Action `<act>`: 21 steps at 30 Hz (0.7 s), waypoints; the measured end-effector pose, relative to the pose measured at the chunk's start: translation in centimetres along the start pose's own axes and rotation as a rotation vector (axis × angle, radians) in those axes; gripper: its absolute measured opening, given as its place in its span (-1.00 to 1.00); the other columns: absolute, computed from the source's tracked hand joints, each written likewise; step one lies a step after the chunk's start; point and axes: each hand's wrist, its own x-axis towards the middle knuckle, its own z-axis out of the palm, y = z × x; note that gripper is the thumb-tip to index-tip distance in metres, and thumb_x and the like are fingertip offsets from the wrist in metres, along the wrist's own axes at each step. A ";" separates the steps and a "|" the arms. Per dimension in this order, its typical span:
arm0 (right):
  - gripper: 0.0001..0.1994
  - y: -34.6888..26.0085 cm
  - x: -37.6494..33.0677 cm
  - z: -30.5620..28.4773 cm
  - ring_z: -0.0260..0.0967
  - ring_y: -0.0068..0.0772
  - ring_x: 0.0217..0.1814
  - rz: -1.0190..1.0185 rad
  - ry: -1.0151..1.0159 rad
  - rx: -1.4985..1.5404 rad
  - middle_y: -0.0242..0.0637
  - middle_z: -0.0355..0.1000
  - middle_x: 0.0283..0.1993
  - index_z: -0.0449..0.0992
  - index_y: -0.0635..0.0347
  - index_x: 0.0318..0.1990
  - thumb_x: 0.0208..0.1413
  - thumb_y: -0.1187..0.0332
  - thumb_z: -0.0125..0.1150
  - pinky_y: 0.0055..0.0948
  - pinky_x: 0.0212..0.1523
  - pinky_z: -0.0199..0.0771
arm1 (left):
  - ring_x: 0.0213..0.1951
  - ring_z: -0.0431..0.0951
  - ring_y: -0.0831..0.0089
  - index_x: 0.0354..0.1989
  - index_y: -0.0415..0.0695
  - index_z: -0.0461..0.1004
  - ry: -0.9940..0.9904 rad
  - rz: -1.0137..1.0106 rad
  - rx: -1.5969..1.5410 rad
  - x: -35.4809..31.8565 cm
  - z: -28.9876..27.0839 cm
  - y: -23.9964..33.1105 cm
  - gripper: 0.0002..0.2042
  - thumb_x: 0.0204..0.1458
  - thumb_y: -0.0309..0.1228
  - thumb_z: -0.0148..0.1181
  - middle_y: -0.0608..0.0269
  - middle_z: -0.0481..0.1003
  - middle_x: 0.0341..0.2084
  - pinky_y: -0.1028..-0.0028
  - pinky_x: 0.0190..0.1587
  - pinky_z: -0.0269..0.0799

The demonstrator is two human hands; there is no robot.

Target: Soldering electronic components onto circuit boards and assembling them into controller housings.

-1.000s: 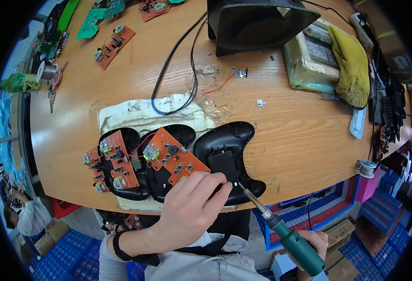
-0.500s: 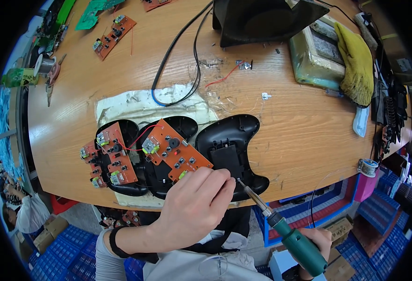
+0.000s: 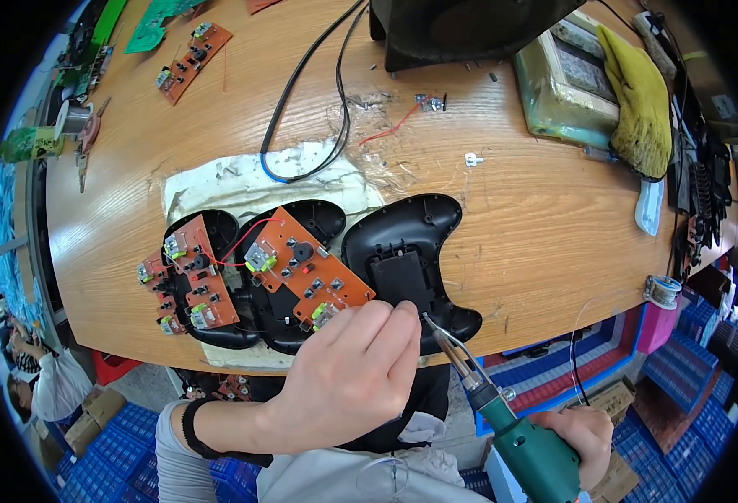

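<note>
My left hand point(image 3: 345, 369) is closed in a pinch over the near part of the rightmost black controller shell point(image 3: 432, 220). What its fingertips hold, if anything, is hidden. In my right hand point(image 3: 585, 434) is a green-handled soldering iron point(image 3: 527, 448). Its tip points up and left at the shell's lower edge, close to my left fingertips; contact cannot be made out. Left of this shell, an orange circuit board point(image 3: 295, 267) with a red wire lies tilted over a second black shell point(image 3: 325, 220). More orange boards point(image 3: 208, 281) lie over a third shell at the left.
A black hooded device point(image 3: 461, 38) stands at the back beside a framed box point(image 3: 566, 92) with a yellow glove point(image 3: 637, 101). A black cable point(image 3: 278, 117) loops onto a worn white sheet point(image 3: 210, 186). Solder spools point(image 3: 662, 292), pliers point(image 3: 89, 142) and small parts lie around the table.
The soldering iron has turned in my right hand, so a metal knob on its side now shows. Its tip stays by the shell. My left hand keeps its pinch; the whole view shifted slightly.
</note>
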 end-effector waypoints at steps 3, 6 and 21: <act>-0.72 -0.4 0.5 -1.7 0.43 -0.27 -0.39 0.051 -0.363 0.029 -0.13 0.48 -0.40 0.49 0.36 -0.29 -0.19 0.38 0.21 -0.43 -0.36 0.34 | -0.41 0.42 0.34 -0.37 -0.38 0.49 -0.004 0.011 0.020 0.0 0.0 -0.1 -0.70 -0.40 -0.56 0.17 0.11 0.41 -0.36 0.47 -0.48 0.34; -0.71 -1.0 0.0 -1.1 0.42 -0.30 -0.46 -0.019 -0.194 -0.077 -0.12 0.50 -0.39 0.50 0.40 -0.30 -0.22 0.40 0.26 -0.41 -0.39 0.34 | -0.40 0.42 0.34 -0.37 -0.38 0.48 -0.031 0.015 0.030 0.2 -0.2 0.0 -0.70 -0.39 -0.56 0.17 0.11 0.42 -0.36 0.48 -0.48 0.34; -0.71 1.0 -0.7 1.2 0.30 -0.42 -0.77 0.051 0.080 -0.020 -0.32 0.37 -0.72 0.50 0.30 -0.49 -0.33 0.23 0.26 -0.52 -0.69 0.20 | -0.40 0.41 0.35 -0.38 -0.39 0.48 -0.057 0.016 0.032 0.3 -0.2 -0.1 -0.71 -0.39 -0.55 0.16 0.12 0.41 -0.38 0.49 -0.47 0.34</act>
